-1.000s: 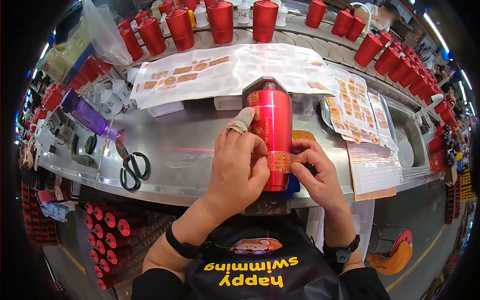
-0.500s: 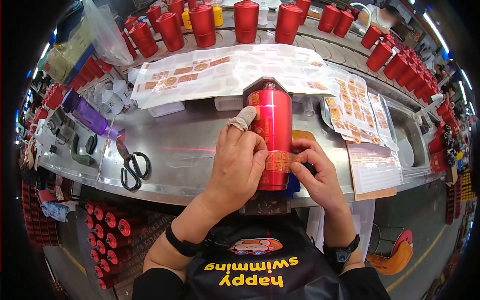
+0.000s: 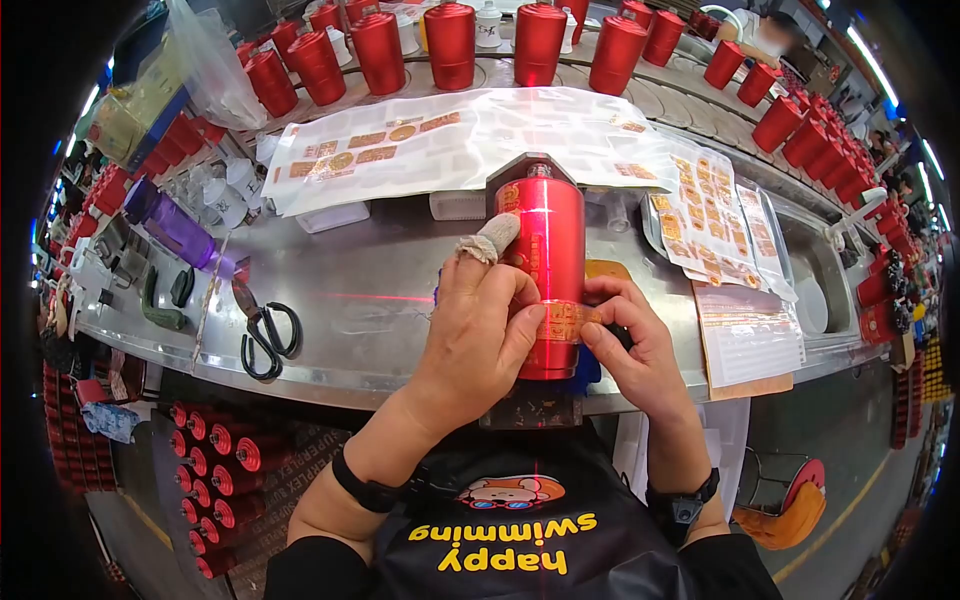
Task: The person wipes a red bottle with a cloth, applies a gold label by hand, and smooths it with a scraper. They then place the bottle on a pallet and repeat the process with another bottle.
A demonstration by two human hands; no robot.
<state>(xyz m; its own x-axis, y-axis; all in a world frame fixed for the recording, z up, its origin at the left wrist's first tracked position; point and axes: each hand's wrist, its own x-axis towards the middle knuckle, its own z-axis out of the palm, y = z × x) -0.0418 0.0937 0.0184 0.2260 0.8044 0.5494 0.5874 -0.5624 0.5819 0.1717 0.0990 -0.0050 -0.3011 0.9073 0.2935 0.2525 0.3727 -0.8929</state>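
While L hand (image 3: 480, 330), R hand (image 3: 640, 355) grip bottle (image 3: 550, 235), scissors (image 3: 268, 340) lie on bench (image 3: 380, 270) (steel).

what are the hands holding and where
The red tumbler, at its near end: left hand on its left side, right hand pinching the gold sticker there.

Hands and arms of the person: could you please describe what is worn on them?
The left hand has a frayed beige cloth wrap on its forefinger and a black band at the wrist. The right hand is bare, with a black watch at the wrist. Dark sleeves cover both upper forearms.
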